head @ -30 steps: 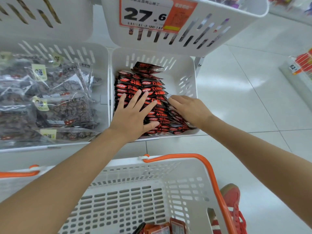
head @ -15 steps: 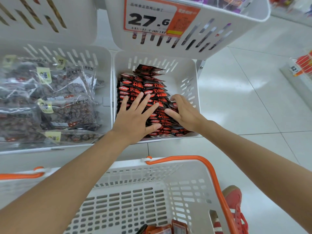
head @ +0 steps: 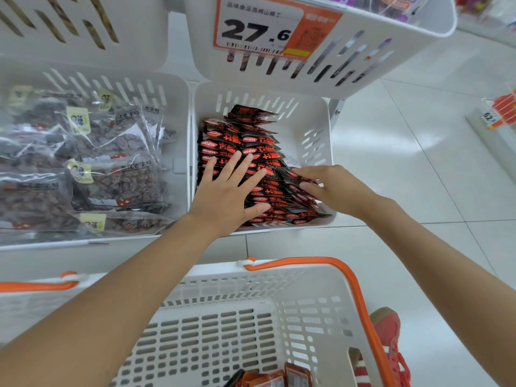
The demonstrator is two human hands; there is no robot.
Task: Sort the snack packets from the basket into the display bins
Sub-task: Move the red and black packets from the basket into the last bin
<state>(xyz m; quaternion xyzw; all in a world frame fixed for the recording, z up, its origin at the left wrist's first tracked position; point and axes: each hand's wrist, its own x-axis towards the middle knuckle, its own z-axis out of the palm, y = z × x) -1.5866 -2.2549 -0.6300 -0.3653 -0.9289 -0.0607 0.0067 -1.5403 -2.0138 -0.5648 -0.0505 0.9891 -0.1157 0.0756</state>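
Judged well advanced. Stacked in rows in the right bin (head: pixel 321 129): red packets (head: pixel 251 141). Left hand (head: pixel 226 196) flat, fingers straight, pressing the stack. Right hand (head: pixel 332 188) pinching red packets at the stack's right edge. To sort: leftover packets (head: pixel 268 378) in the near basket (head: pixel 223 317).

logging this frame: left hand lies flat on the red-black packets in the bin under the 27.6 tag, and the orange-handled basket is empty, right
Not empty: the head view shows a few orange packets in the basket. The left hand does lie flat on the red-black packets in the bin under the 27.6 tag.
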